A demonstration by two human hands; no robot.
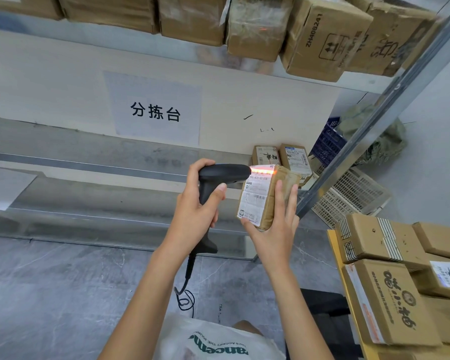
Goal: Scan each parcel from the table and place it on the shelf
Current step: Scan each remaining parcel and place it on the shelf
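My left hand (196, 203) grips the handle of a black corded barcode scanner (220, 178), whose head points right. Its orange beam falls across the top of the white label on a small brown parcel (264, 197). My right hand (276, 229) holds that parcel upright from below and from its right side, fingers along the side. Both hands are in front of the metal shelf (89, 165). Two small labelled parcels (281, 158) stand on the middle shelf level just behind the held one. More brown parcels (385, 281) are stacked on the table (334, 245) at the lower right.
A row of cardboard boxes (257, 27) fills the upper shelf level. A paper sign (155, 110) hangs on the shelf's back panel. The shelf's slanted steel post (369, 126) stands right of the hands, with a blue crate (326, 141) and a white crate (353, 196) behind it.
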